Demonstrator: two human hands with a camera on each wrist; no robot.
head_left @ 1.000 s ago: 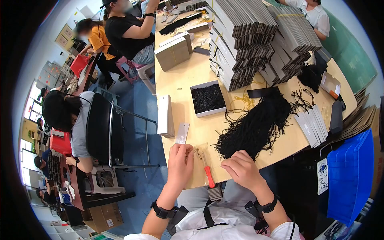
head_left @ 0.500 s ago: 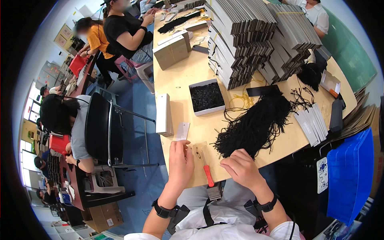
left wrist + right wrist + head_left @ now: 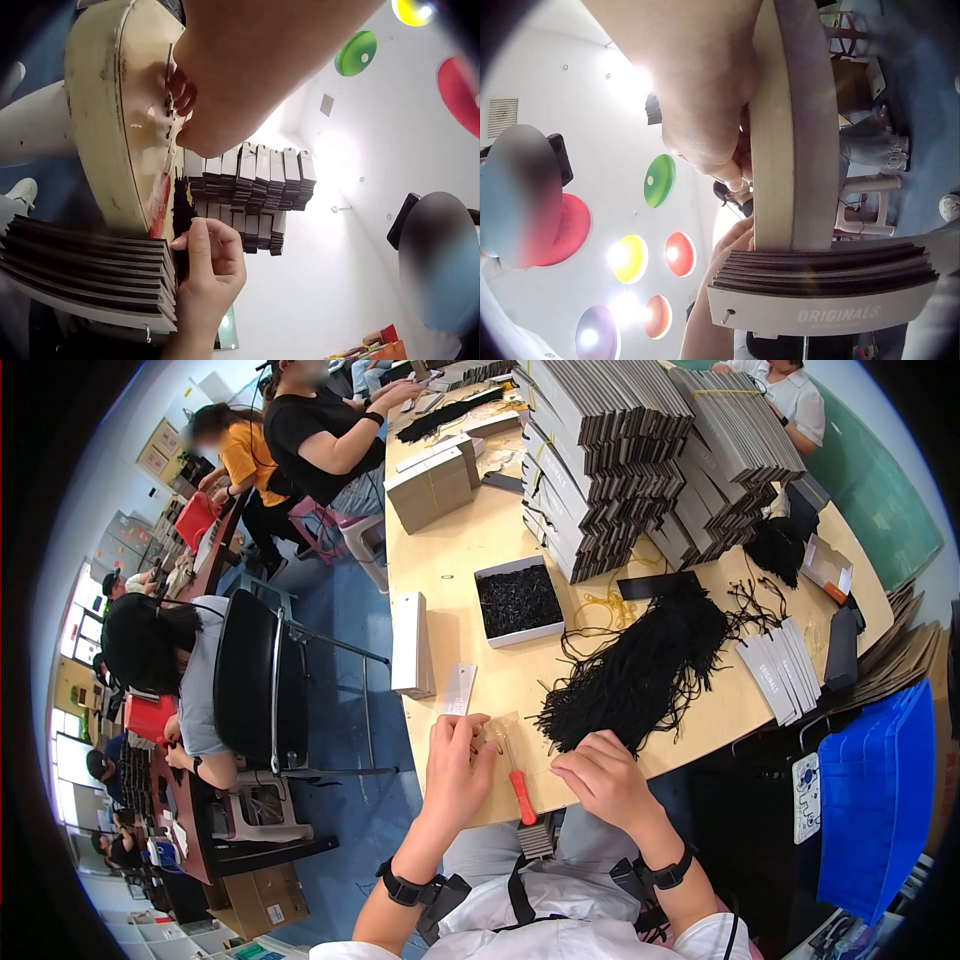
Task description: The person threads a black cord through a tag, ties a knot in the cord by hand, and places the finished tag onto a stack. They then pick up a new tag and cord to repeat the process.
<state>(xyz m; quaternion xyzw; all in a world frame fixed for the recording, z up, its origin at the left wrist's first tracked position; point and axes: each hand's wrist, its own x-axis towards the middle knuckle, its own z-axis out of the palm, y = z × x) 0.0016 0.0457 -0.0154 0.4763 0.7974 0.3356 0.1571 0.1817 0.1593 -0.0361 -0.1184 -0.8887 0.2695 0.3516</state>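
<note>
My left hand (image 3: 457, 772) is low over the near left part of the table, fingers bent and thumb apart from the index finger. Its fingertips are close to a small dark loop (image 3: 500, 745) and overlap the lower end of a grey printed tag (image 3: 460, 688). My right hand (image 3: 604, 778) is at the near edge of a heap of black cords (image 3: 640, 675), fingers curled and thumb against the index finger; nothing shows between them. Between the hands lies a red-handled screwdriver (image 3: 521, 796), its shaft pointing away from me.
A stack of grey tags (image 3: 825, 309) sits at my lap, below the table edge. Beyond the hands are a white box (image 3: 548, 632) of small black pieces, an upright pale block (image 3: 410, 645) and tall tag stacks (image 3: 610, 420). More tags (image 3: 778, 672) lie right, above a blue crate (image 3: 875, 810).
My left hand has shifted slightly right toward the small loop, its thumb moving away from the fingers. My right hand has stayed nearly still.
</note>
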